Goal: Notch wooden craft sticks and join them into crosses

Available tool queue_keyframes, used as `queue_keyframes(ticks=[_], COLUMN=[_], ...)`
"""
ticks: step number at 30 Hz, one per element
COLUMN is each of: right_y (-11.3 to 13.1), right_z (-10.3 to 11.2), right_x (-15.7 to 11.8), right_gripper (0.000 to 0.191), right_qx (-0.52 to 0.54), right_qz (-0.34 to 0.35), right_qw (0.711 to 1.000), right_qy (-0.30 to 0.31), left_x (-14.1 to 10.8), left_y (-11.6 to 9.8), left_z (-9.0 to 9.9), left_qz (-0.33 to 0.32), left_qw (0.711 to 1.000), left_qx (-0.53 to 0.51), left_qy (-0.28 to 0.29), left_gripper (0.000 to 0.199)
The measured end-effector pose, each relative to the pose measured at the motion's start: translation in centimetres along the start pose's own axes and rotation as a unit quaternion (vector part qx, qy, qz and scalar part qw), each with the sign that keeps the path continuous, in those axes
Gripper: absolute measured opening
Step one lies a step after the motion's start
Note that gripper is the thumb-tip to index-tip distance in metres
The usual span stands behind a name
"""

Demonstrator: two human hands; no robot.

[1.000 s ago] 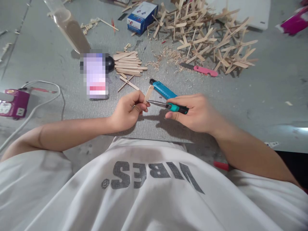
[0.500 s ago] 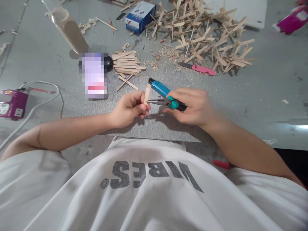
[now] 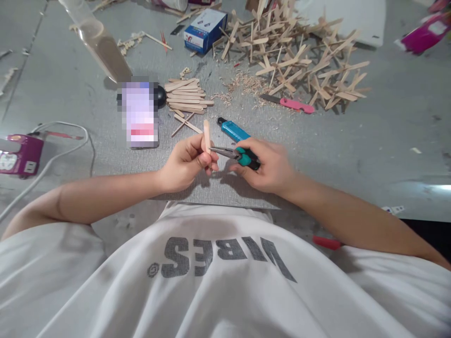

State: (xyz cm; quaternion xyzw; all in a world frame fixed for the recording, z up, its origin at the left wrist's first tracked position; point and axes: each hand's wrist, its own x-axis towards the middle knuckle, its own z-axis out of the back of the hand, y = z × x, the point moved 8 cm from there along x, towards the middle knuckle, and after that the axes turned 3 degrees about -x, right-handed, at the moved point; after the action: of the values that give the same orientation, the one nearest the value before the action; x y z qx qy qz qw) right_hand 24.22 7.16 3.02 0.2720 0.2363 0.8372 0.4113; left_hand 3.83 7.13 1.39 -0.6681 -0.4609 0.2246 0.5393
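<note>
We are pinching the wooden stick point(image 3: 206, 134) in our left hand point(image 3: 190, 160) above the table point(image 3: 352, 155) and gripping the pliers point(image 3: 227, 152) in our right hand point(image 3: 269, 164), tips seemingly touching it; by slipping, they could be splitting wood or nipping skin, we are judging; brownish filling point(image 3: 109, 56) is standing inside the clear bottle point(image 3: 84, 23), while the blue box point(image 3: 206, 30) is hiding its contents
</note>
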Motion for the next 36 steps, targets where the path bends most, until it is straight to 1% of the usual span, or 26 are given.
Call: queue_keyframes(ticks=[2,4,8,10,12,14,16,17,18,19,20,22,23,24,26,29,32,36], right_y=[0.5,1.0,2.0,2.2,2.4,2.7,2.9,2.9,2.8,2.4,2.0,1.1,0.8,0.5,0.3,0.3,0.4,0.6], right_z=[-0.3,-0.4,-0.4,-0.8,-2.0,-3.4,-4.4,-4.5,-4.3,-3.8,-3.1,-1.2,-0.2,0.6,1.6,1.8,1.6,1.4], right_x=[-0.4,-0.6,-0.3,-0.2,-0.4,-0.8,-1.1,-1.1,-1.0,-0.9,-0.8,-0.7,-0.8,-1.0,-1.3,-1.3,-1.2,-1.1], right_gripper=[0.042,0.046,0.066,0.077,0.084,0.085,0.083,0.082,0.083,0.084,0.084,0.079,0.074,0.067,0.055,0.044,0.039,0.037], right_qx=[0.026,0.063,0.151,0.2,0.278,0.382,0.466,0.484,0.479,0.45,0.401,0.264,0.195,0.138,0.065,0.015,-0.001,0.008], right_qz=[-0.032,-0.058,-0.095,-0.114,-0.136,-0.16,-0.179,-0.182,-0.183,-0.179,-0.173,-0.157,-0.15,-0.144,-0.13,-0.106,-0.094,-0.096], right_qw=[0.999,0.996,0.981,0.967,0.939,0.887,0.833,0.821,0.827,0.848,0.881,0.945,0.966,0.979,0.989,0.994,0.996,0.995], right_qy=[0.013,0.035,0.079,0.105,0.151,0.206,0.239,0.241,0.232,0.214,0.185,0.112,0.075,0.045,0.01,-0.007,0.0,0.005], left_x=[0.0,0.0,0.2,0.3,0.6,0.8,0.9,0.9,0.9,0.9,0.8,0.7,0.6,0.5,0.4,0.3,0.3,0.3], left_y=[-0.4,-0.7,-1.7,-2.0,-2.1,-2.4,-2.8,-2.9,-3.0,-3.0,-3.0,-3.0,-2.9,-2.8,-2.7,-2.5,-2.5,-2.5], left_z=[0.2,0.5,1.0,1.0,0.9,1.0,1.3,1.6,1.8,2.1,2.2,2.3,2.2,2.1,1.8,1.6,1.4,1.4], left_qz=[-0.02,-0.033,-0.092,-0.114,-0.125,-0.137,-0.147,-0.147,-0.143,-0.137,-0.13,-0.117,-0.112,-0.105,-0.091,-0.074,-0.066,-0.067], left_qw=[0.999,0.996,0.984,0.978,0.976,0.974,0.972,0.972,0.972,0.973,0.974,0.976,0.978,0.979,0.98,0.981,0.98,0.976], left_qx=[0.04,0.083,0.149,0.167,0.175,0.174,0.17,0.166,0.161,0.156,0.15,0.141,0.139,0.139,0.141,0.147,0.159,0.176], left_qy=[-0.013,-0.025,-0.044,-0.043,-0.039,-0.046,-0.068,-0.082,-0.094,-0.105,-0.112,-0.115,-0.112,-0.108,-0.102,-0.104,-0.105,-0.105], left_gripper=[0.075,0.077,0.077,0.079,0.079,0.079,0.078,0.077,0.077,0.076,0.075,0.071,0.069,0.067,0.067,0.071,0.075,0.076])
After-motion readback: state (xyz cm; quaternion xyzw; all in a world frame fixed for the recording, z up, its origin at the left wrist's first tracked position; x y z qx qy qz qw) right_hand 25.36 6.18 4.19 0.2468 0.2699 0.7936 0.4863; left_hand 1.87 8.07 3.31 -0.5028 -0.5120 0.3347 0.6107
